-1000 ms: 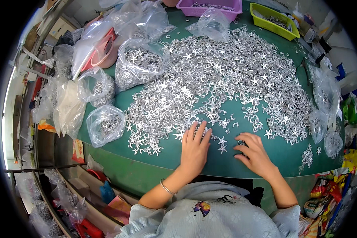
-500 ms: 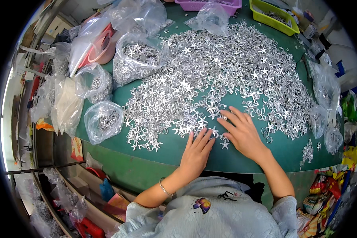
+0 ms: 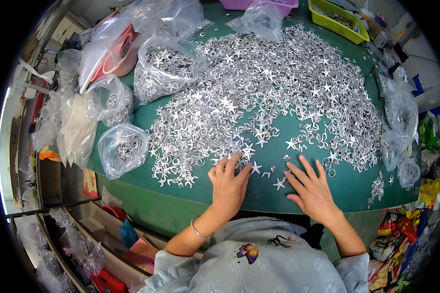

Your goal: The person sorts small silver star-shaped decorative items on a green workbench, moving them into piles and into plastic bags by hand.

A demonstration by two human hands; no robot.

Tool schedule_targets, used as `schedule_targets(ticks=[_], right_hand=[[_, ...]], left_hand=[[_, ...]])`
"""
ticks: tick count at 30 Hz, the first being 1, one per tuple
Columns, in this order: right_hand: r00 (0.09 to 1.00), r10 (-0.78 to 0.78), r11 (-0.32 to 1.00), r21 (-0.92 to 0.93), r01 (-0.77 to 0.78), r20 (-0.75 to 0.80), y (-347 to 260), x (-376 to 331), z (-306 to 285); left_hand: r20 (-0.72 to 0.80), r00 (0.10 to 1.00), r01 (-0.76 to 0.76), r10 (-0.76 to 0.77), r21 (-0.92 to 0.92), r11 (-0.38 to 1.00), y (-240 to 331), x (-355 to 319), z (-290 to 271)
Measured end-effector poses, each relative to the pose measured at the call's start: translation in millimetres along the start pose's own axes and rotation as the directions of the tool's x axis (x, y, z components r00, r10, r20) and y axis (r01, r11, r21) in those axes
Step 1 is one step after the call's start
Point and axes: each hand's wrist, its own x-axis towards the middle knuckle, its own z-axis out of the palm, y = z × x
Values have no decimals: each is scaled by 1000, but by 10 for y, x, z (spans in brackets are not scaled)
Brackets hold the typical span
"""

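A wide heap of small silver metal pieces (image 3: 200,117), many ring-shaped or curved and some star-shaped, covers much of the green table (image 3: 259,200). My left hand (image 3: 228,188) rests at the heap's near edge, fingers bent and somewhat apart, fingertips among the pieces. No piece shows in its grasp, though the finger undersides are hidden. My right hand (image 3: 314,194) lies palm down on the table with its fingers spread, holding nothing. Between the hands lie a star-shaped piece (image 3: 278,184) and a few small curved bits. Another star (image 3: 255,167) is beside my left index finger.
Clear bags of metal pieces (image 3: 124,151) stand along the left, near a pink basin (image 3: 122,61). At the far edge are a purple tray (image 3: 286,7) and a yellow-green tray (image 3: 337,27). A small separate cluster (image 3: 377,186) and more plastic bags (image 3: 408,173) lie right.
My right hand has drawn back toward me and to the right, off the heap's edge. My left hand has shifted slightly left and its fingers have bent. The gap between them has widened.
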Motion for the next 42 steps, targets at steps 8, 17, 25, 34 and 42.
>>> schedule_targets(ticks=[8, 17, 25, 34, 42], right_hand=[[998, 0, 997, 72, -5, 68, -88, -127, 109], [916, 173, 977, 182, -113, -362, 250, 72, 68], [942, 119, 964, -192, -185, -313, 405, 244, 90], [882, 182, 961, -110, -253, -434, 361, 365, 180], [886, 63, 979, -144, -144, -459, 436, 143, 199]], left_hand=[[110, 980, -151, 167, -141, 979, 260, -150, 80], [99, 974, -179, 204, -215, 960, 388, -98, 168], [-31, 999, -42, 37, -156, 987, 182, -48, 98], [-49, 993, -112, 103, -259, 959, 214, -64, 135], [-138, 987, -115, 87, -211, 971, 217, -133, 136]])
